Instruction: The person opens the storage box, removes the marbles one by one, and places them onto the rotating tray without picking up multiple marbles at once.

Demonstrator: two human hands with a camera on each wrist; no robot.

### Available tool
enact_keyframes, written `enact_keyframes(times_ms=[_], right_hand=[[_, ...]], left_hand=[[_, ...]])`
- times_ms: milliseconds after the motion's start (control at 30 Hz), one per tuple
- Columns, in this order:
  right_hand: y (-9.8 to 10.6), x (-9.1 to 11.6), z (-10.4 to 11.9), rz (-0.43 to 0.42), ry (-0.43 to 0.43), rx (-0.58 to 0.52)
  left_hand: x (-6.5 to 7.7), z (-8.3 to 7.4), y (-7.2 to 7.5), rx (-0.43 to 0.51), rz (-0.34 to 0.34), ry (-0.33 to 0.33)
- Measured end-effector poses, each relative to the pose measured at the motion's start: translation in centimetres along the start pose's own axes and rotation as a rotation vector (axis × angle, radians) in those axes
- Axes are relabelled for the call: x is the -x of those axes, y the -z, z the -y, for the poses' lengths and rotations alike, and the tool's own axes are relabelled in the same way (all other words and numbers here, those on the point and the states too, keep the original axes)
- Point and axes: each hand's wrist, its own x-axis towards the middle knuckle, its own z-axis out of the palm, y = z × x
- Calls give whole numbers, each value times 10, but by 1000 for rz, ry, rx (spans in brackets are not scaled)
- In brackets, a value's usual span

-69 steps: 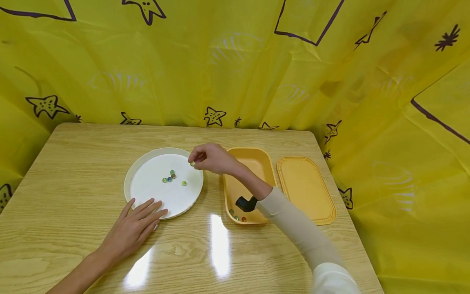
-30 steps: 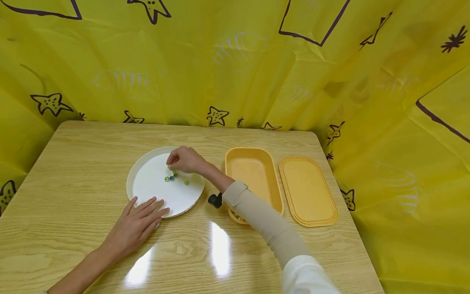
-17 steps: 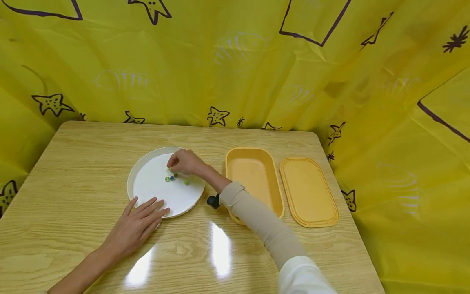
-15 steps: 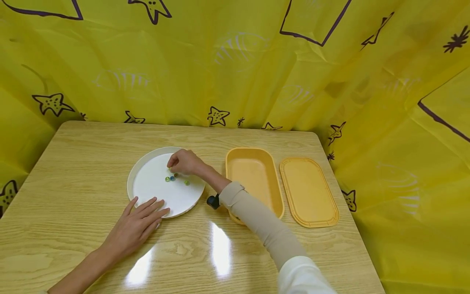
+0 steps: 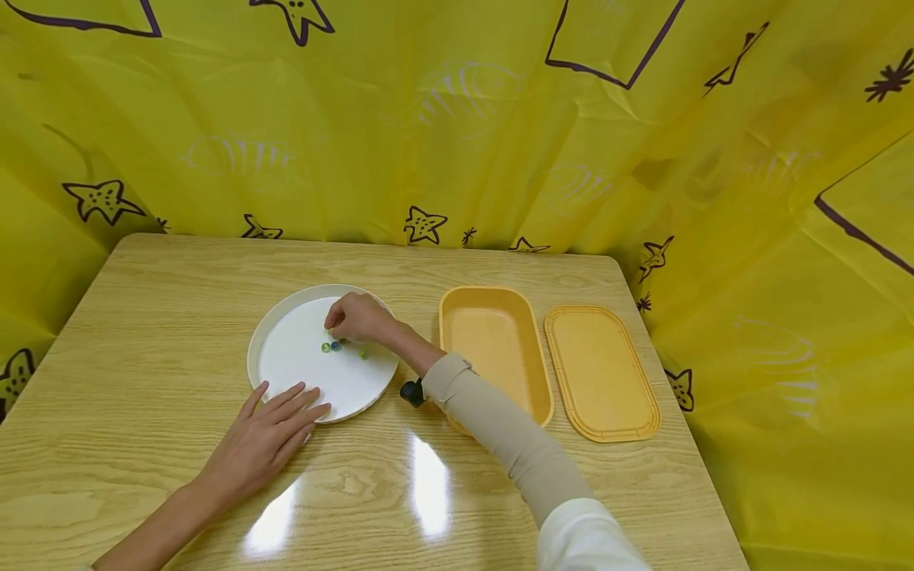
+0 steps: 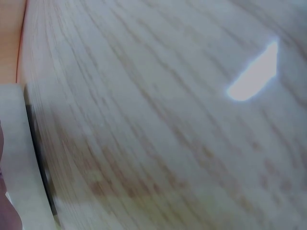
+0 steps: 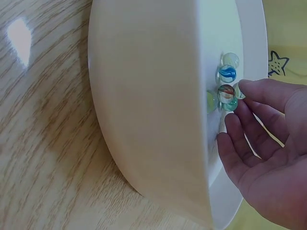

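Note:
A round white tray (image 5: 266, 373) bears several glass marbles. My right hand (image 5: 360, 317) is over its middle; in the right wrist view, thumb and index finger pinch a clear marble (image 7: 241, 92) beside the cluster. A blue-swirled marble (image 7: 227, 73), a brown-red one (image 7: 227, 94) and a green one (image 7: 230, 105) sit close by it. Slightly apart, to the right, lies a yellow-green marble (image 5: 363, 354). My left hand (image 5: 260, 436) rests on the tray's near-left rim, its fingers straight and spread.
Right of the tray stands a deep yellow-orange container (image 5: 493, 341), its near end covered by the right forearm. Its matching lid (image 5: 602, 373) lies flat farther right. A black wrist camera (image 5: 412, 392) juts from the right sleeve. Yellow curtains (image 5: 457, 159) enclose the wooden table (image 5: 178, 317).
Holding a marble, my right hand has moved left from the tray's right rim to the marble cluster, then barely shifted. My left hand has stayed on the rim.

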Motion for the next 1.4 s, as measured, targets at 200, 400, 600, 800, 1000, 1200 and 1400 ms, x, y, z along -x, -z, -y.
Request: enact_keyframes(times_ms=[200,400,600,800,1000,1200,1400], right_hand=[[1,2,1,10,6,12],[1,2,3,14,6,18],[0,2,3,9,9,32],[2,3,3,17,18,1],[6,4,2,24,28,-8],[16,8,1,8,53,-50],[33,18,-2,-8,86,-85]], left_hand=[[0,0,0,2,-1,-3],[-1,1,0,9,-10,-16],[0,2,1,4,-5,-28],[-1,2,1,3,-2,-25],[-2,1,2,2,-3,-18],[-1,1,1,6,-7,-12],[0,2,0,1,-2,-10]])
